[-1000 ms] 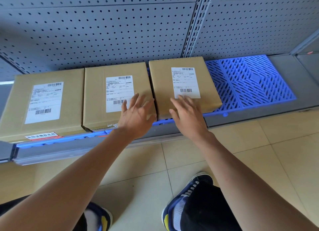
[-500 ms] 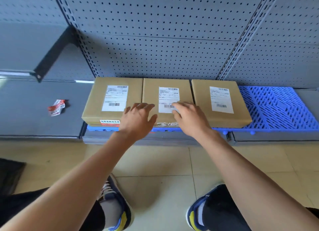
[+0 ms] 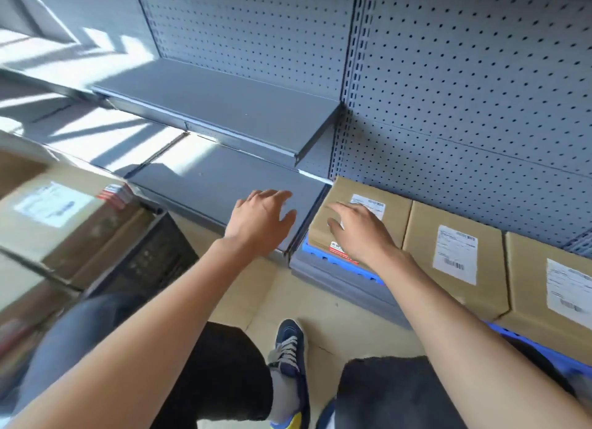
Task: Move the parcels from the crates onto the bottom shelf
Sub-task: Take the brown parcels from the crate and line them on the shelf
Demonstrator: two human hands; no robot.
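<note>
Head view takes in both hands, empty and spread. Left hand (image 3: 261, 218) hangs open over the bare grey deck of the bottom shelf (image 3: 224, 185), fingers loose, gripping nothing. Right hand (image 3: 358, 233) is flat-fingered above the leftmost shelved parcel (image 3: 358, 201); whether it touches the cardboard I cannot tell. Three brown parcels sit in a tidy row on the blue pallet (image 3: 346, 263), that one, the middle parcel (image 3: 455, 255) and the far-right parcel (image 3: 551, 297), sides touching or very nearly. Off to the left, blurred, a labelled parcel in the crate (image 3: 61, 217) waits in the dark crate (image 3: 150, 252), so the job looks partly done and the next pick is over there. My read on doing it well: turn the body towards the crate, take that box with both hands at opposite sides, palms flat, and lift it level over the crate wall. Then lower it onto the shelf snug against the row, label up, so no gap is wasted.
</note>
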